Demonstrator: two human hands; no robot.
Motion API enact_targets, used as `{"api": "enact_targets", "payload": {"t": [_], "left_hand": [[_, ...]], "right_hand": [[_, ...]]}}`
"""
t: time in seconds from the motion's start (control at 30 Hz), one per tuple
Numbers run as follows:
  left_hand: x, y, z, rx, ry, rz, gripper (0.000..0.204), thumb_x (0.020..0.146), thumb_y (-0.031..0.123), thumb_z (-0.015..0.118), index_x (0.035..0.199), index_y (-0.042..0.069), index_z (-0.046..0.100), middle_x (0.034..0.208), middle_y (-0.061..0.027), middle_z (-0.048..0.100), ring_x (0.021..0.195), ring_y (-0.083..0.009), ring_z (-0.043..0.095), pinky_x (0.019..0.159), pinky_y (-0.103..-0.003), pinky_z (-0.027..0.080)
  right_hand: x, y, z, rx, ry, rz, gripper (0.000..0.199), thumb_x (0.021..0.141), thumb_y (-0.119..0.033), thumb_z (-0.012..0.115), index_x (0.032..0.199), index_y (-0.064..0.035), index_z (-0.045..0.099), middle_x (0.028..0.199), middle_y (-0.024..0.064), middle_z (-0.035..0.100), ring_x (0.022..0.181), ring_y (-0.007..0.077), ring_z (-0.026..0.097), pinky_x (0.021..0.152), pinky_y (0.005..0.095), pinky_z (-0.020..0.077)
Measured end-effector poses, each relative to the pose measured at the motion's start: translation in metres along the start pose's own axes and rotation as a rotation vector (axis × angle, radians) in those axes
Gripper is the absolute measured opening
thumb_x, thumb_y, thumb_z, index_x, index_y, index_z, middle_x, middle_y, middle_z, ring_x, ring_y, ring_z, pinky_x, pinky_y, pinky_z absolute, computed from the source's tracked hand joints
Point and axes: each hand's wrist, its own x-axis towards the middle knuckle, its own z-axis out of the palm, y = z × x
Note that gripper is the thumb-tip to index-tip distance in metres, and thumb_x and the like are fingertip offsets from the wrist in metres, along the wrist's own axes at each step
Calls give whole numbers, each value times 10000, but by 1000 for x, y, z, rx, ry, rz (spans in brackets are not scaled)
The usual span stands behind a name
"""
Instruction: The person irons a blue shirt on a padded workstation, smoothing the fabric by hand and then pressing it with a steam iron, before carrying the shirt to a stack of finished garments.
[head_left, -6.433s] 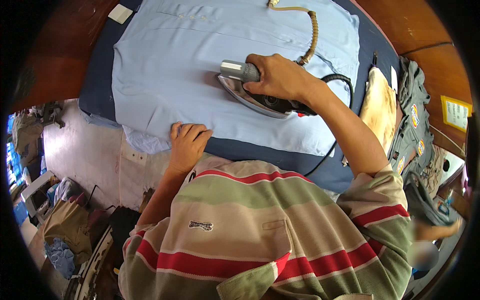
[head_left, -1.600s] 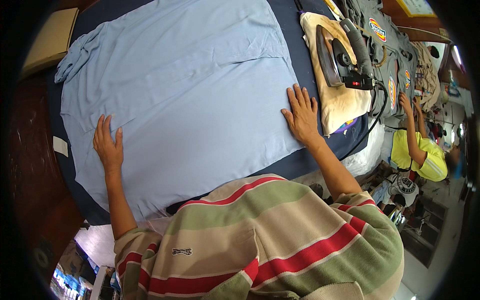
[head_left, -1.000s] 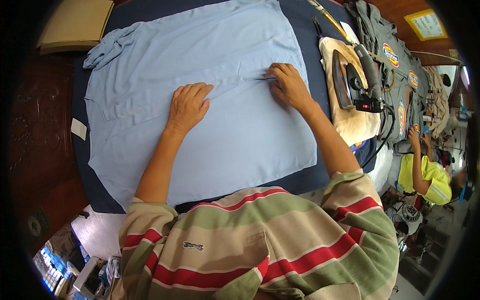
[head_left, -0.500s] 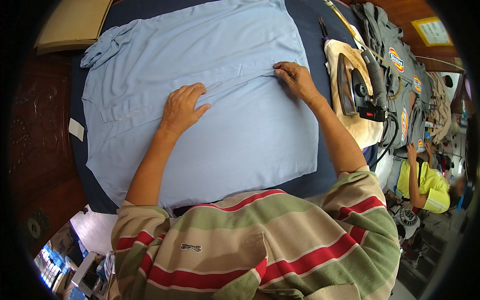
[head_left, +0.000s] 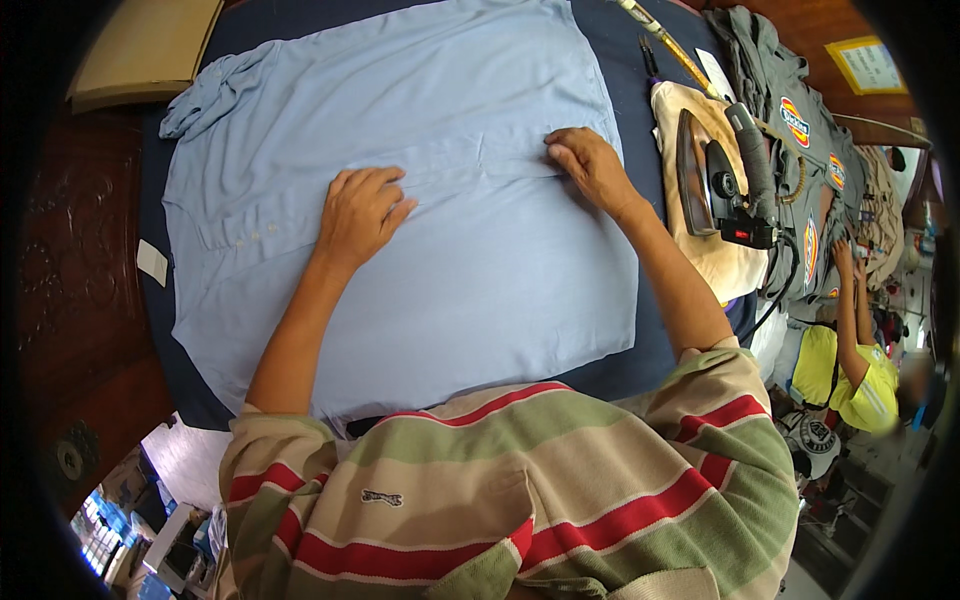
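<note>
Dark blue padding covers an ironing table [head_left: 610, 372] where a light blue shirt [head_left: 400, 200] lies spread flat at center. Left hand [head_left: 358, 208] presses it with fingers flat; right hand [head_left: 588, 165], at two o'clock, pinches a fold. An iron [head_left: 712, 178] rests at three o'clock. Thin and limp, the shirt likely wrinkles easily; hold it by its seams or edges
</note>
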Motion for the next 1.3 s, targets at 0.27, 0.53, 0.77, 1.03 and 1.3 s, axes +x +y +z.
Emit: {"api": "enact_targets", "payload": {"t": [0.27,0.53,0.77,1.03,1.3], "left_hand": [[36,3,31,52,-223,-33,455,831,344,596,1248,192,498,1359,15,414,1287,-193,320,1027,-428,265],[30,-9,26,75,-377,-60,708,755,476,640,1362,226,375,1451,32,293,1359,-217,201,1096,-481,150],[29,-8,22,100,-389,-25,733,798,508,573,1403,193,303,1463,7,268,1371,-220,164,1096,-487,147],[28,-5,19,89,-402,-55,727,803,530,542,1401,194,303,1467,15,254,1369,-203,165,1091,-490,147],[36,53,34,113,-262,131,590,818,452,540,1313,150,436,1342,-49,396,1216,-221,353,1005,-482,223]], "right_hand": [[-5,7,20,-663,-5,-129,400,894,-319,500,1276,-199,491,1357,70,412,1250,285,368,1028,458,263],[-11,37,10,-713,12,-82,679,810,-661,405,1372,-282,361,1450,85,284,1350,326,204,1069,562,113],[-15,12,-37,-653,145,-3,704,780,-588,525,1335,-169,417,1427,155,302,1327,363,234,1049,556,153],[-62,64,-201,-739,285,563,608,752,-337,676,1223,-29,448,1049,179,563,902,319,577,743,401,472],[-35,43,-198,-101,215,674,413,715,-208,704,1028,5,541,709,48,559,511,108,512,499,252,430]]}}
